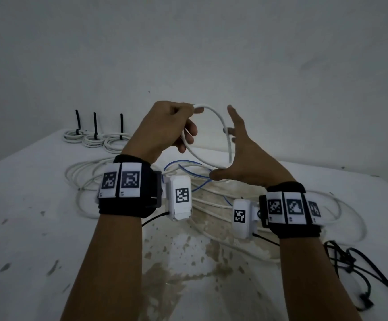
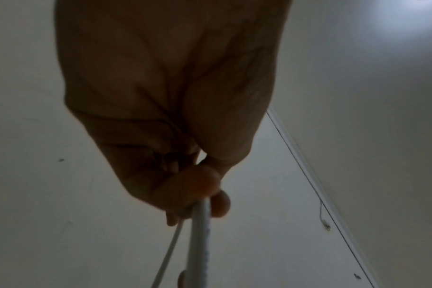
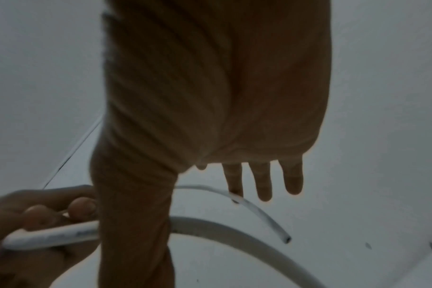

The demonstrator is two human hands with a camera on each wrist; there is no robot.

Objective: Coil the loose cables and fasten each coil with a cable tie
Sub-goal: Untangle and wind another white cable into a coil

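Three tied coils (image 1: 95, 139) beyond left hand (image 1: 162, 128), black cord (image 1: 359, 272) rightward

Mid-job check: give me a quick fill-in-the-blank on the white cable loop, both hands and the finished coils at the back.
1. The left hand grips the round white cable loop, while the right hand is ____ , fingers straight.
2. At the back of the white table lie ____ tied white coils.
3. Each coil's cable tie is ____ in colour.
4. Among the loose white cables runs a thin ____ wire.

Missing: open; three; black; blue
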